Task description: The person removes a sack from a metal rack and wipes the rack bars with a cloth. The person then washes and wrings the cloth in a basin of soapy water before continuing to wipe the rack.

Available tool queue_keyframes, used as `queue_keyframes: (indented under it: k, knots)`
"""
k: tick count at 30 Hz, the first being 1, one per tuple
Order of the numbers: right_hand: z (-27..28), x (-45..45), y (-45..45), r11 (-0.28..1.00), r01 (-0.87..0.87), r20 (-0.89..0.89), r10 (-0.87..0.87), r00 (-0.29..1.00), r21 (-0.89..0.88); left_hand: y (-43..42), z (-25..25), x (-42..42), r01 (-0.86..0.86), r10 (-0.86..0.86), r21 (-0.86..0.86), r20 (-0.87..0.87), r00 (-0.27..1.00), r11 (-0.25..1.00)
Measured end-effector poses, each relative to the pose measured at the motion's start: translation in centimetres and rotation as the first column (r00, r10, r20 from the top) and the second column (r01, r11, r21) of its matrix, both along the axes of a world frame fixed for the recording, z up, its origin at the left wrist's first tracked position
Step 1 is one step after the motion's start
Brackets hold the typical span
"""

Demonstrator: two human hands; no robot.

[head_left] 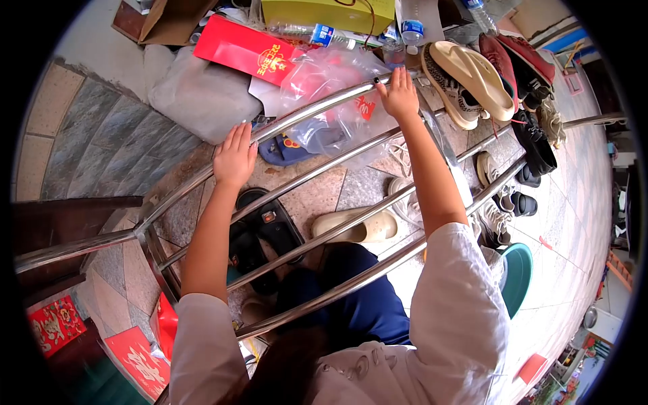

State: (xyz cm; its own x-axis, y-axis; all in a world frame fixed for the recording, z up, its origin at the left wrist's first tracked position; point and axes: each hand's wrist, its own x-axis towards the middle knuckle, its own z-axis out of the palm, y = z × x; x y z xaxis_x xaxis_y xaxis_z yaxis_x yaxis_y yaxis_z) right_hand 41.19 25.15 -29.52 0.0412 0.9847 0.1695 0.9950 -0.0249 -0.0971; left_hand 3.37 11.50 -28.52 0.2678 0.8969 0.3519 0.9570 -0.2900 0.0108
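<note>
A silver metal rack [309,174] of parallel tubes stretches across in front of me, slanting up to the right. My left hand [234,156] is wrapped over its top rail on the left, fingers over the far side and thumb nearer me. Further right, my right hand [398,94] holds the same rail in a similar way. Through the bars show black sandals [270,223], a cream clog [356,225] and a blue slipper [283,150]. A clear plastic bag [331,81] lies against the rail between my hands.
Beige slippers [476,74] and several dark shoes [536,142] are on the right. A teal basin [517,278] stands below them. Behind the rail lie a red paper bag [243,47], plastic bottles [324,35] and a white sack [199,94]. Red printed packets [138,361] sit at lower left.
</note>
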Motion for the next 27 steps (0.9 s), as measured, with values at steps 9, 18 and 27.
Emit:
queue_keyframes:
  k: [9, 18, 27]
  knots:
    - [0.1, 5.1, -2.7, 0.991, -0.077, 0.037, 0.082, 0.996, -0.110, -8.1, -0.5, -16.1, -0.320, 0.329, -0.126, 0.062, 0.942, 0.939]
    - [0.2, 3.0, -0.4, 0.989, -0.124, 0.065, 0.130, 0.989, -0.082, -13.2, 0.0, -23.1, -0.437, 0.449, -0.191, 0.023, 0.893, 0.879]
    - [1.4, 11.0, -11.7, 0.959, -0.248, -0.030, 0.246, 0.969, -0.140, -25.2, -0.7, -25.8, -0.491, 0.542, -0.347, 0.059, 0.839, 0.799]
